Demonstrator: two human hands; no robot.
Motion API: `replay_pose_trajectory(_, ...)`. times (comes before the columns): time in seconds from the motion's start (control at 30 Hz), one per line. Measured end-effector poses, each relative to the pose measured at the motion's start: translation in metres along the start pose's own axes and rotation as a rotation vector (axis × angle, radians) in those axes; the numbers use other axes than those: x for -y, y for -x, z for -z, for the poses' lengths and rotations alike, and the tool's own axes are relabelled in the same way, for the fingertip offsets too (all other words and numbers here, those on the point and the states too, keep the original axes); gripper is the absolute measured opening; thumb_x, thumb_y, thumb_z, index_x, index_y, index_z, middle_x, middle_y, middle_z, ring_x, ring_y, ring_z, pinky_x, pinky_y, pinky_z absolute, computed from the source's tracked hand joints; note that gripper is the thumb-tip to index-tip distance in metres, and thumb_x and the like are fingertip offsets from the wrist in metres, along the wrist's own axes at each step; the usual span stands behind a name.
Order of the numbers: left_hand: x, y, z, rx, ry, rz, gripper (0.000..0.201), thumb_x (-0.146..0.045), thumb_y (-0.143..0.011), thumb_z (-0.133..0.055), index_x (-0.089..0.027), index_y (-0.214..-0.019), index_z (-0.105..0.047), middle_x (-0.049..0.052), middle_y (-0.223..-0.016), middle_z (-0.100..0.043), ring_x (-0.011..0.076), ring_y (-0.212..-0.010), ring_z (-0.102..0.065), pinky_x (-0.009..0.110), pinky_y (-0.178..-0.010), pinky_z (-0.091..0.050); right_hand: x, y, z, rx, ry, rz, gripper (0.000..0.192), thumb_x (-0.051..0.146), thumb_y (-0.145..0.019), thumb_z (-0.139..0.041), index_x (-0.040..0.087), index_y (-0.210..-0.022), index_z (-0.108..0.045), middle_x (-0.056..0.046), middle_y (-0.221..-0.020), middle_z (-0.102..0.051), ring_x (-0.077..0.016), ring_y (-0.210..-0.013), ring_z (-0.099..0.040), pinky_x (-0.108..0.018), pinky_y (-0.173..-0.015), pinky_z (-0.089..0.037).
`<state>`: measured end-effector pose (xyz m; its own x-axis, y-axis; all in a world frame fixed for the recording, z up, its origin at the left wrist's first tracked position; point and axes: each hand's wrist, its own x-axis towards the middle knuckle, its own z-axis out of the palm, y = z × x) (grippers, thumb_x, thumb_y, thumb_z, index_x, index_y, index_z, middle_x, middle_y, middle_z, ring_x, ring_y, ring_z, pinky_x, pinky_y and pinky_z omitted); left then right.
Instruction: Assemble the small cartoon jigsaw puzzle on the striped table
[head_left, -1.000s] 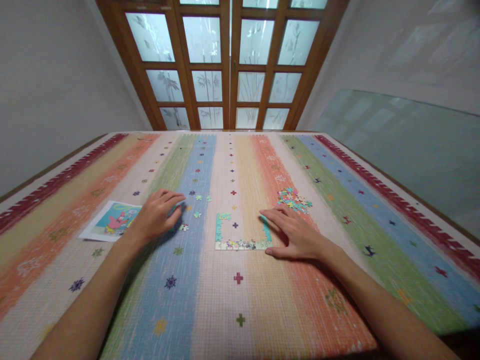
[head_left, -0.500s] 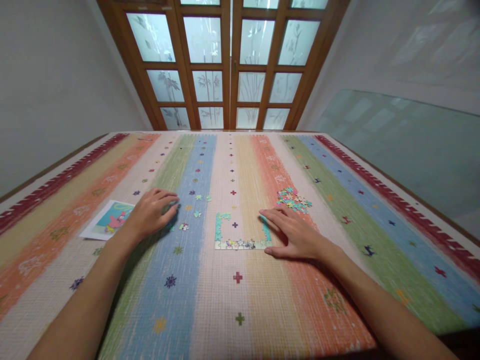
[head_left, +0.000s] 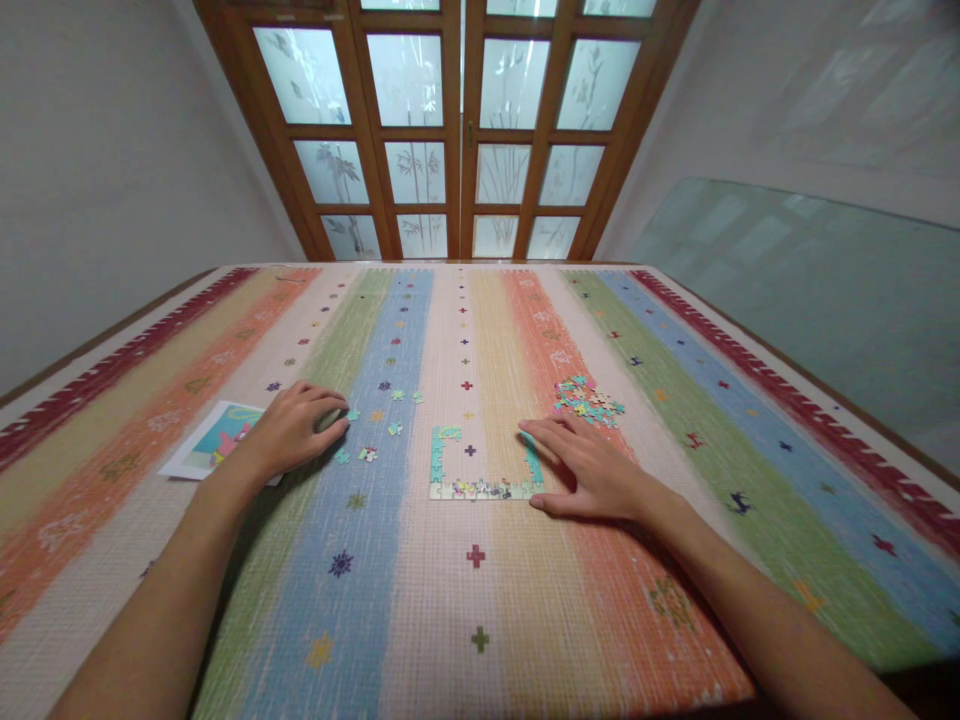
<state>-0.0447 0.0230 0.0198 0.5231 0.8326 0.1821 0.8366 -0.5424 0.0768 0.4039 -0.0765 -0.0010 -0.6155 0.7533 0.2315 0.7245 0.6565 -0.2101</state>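
Leftward drifts the left hand point(head_left: 292, 432), curled, perhaps clutching nothing, beside loose pieces point(head_left: 366, 452). Right hand point(head_left: 592, 468) lies flat, steadying the puzzle frame point(head_left: 480, 470); keep that pressure gentle while sorting.

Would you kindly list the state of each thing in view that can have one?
puzzle frame: partly built, top side open, flat on the mat.
pile of pieces: loose, heaped beyond the right hand.
scattered pieces: loose, apart, near the left hand.
picture sheet: flat, partly under the left hand.
left hand: palm down, fingers curled on the mat.
right hand: flat, open, beside the frame.
doors: closed.
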Motion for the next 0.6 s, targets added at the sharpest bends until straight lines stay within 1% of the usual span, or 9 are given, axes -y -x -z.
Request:
replay_pose_trajectory(0.1, -0.002, -0.001, -0.002, 0.011, 0.014, -0.009, 0.045, -0.051, -0.091, -0.044, -0.019, -0.099, -0.075, 0.012, -0.107, -0.076, 0.0322, -0.105, -0.063, 0.048, -0.098, -0.048, 0.0, 0.0, 0.0, 0.005, 0.01, -0.002, 0.085, 0.055, -0.085, -0.071, 0.019, -0.157, -0.042, -0.015, -0.151, -0.056, -0.039, -0.13, -0.051, -0.058, -0.112, -0.043)
replay_pose_trajectory(0.3, 0.002, -0.001, -0.008, 0.008, 0.048, -0.018, 0.042, -0.05, -0.092, -0.045, -0.018, -0.098, -0.072, 0.012, -0.104, -0.074, 0.0312, -0.101, -0.062, 0.048, -0.098, -0.048, -0.001, 0.0, 0.0, 0.014, 0.019, 0.02, 0.083, 0.058, -0.087, -0.068, 0.018, -0.155, -0.043, -0.015, -0.152, -0.056, -0.038, -0.13, -0.052, -0.058, -0.112, -0.042)
replay_pose_trajectory(0.5, -0.002, -0.002, -0.015, -0.004, 0.087, -0.045, 0.037, -0.035, -0.095, -0.041, -0.02, -0.108, -0.072, 0.012, -0.113, -0.073, 0.0309, -0.104, -0.061, 0.049, -0.096, -0.048, 0.0, 0.0, 0.001, 0.018, 0.026, 0.02, 0.082, 0.057, -0.088, -0.068, 0.017, -0.155, -0.043, -0.015, -0.152, -0.056, -0.0385, -0.13, -0.051, -0.058, -0.112, -0.042)
replay_pose_trajectory(0.6, -0.009, -0.002, -0.014, -0.019, 0.079, -0.032, 0.037, -0.035, -0.097, -0.04, -0.02, -0.111, -0.071, 0.012, -0.114, -0.073, 0.0312, -0.106, -0.06, 0.049, -0.095, -0.049, 0.0, 0.0, 0.002, 0.021, 0.018, 0.018, 0.082, 0.057, -0.087, -0.068, 0.018, -0.155, -0.043, -0.015, -0.151, -0.056, -0.0382, -0.13, -0.051, -0.058, -0.113, -0.042)
